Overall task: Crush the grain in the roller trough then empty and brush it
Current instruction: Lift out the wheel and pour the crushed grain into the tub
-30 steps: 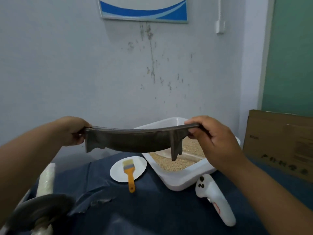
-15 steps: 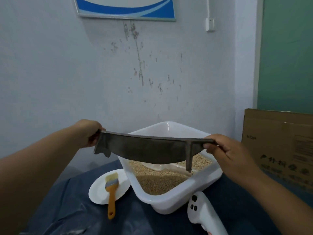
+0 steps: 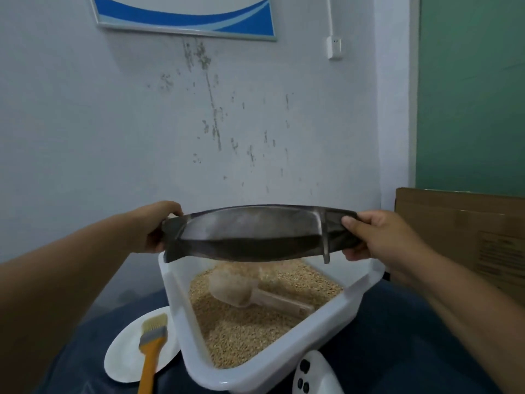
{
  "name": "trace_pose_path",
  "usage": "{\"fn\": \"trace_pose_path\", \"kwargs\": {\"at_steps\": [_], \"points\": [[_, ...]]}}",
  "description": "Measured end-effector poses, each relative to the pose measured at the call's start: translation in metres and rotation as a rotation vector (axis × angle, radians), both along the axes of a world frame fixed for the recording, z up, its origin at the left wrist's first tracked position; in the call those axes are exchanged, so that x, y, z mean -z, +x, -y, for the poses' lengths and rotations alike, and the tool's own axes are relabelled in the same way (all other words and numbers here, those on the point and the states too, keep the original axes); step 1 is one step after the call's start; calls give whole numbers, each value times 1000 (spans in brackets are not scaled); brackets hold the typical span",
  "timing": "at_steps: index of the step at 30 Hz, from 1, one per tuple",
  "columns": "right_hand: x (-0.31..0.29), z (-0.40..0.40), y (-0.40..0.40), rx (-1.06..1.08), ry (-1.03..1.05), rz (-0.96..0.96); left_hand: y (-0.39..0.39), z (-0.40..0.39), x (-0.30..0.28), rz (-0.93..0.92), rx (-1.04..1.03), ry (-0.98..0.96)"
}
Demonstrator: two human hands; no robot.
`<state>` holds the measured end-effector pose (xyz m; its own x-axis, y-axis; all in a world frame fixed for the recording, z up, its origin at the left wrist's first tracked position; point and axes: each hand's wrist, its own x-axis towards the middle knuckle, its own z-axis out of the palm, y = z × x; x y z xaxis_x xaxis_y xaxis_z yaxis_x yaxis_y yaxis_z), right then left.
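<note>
I hold a dark metal boat-shaped trough (image 3: 255,233) in the air above a white plastic tub (image 3: 335,311) of grain (image 3: 244,334). My left hand (image 3: 157,227) grips its left end and my right hand (image 3: 375,237) grips its right end. The trough is tipped on its side, so I see its underside and a foot near the right end. Blurred grain falls from it into the tub. A clear plastic scoop (image 3: 241,288) lies in the grain. A yellow-handled brush (image 3: 152,351) rests on a white plate (image 3: 122,362) left of the tub.
A white handheld controller (image 3: 315,376) lies in front of the tub on the dark blue cloth (image 3: 397,336). A cardboard box (image 3: 466,237) stands at the right. The wall is close behind the tub.
I have carried the trough rightward over the tub and rolled it onto its side. The view has moved closer, and grain now falls from it.
</note>
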<state>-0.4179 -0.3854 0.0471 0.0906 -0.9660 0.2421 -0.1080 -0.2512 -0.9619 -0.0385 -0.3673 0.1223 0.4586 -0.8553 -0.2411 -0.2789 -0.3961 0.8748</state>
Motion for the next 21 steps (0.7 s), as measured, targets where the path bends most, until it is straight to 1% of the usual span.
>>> {"fn": "trace_pose_path", "kwargs": {"at_steps": [3,5,13,18,21], "points": [[-1,9,-2,-26,149,25,12,3,16,-40,7,38],[-1,12,-4,-43,214,30,13,6,21,-45,27,65],[-3,7,-3,-64,275,27,11,2,26,43,82,98],[-4,-15,-1,-70,222,33,2,-5,28,122,114,100],[-3,-40,3,-30,60,5,3,-12,28,149,60,37]]}}
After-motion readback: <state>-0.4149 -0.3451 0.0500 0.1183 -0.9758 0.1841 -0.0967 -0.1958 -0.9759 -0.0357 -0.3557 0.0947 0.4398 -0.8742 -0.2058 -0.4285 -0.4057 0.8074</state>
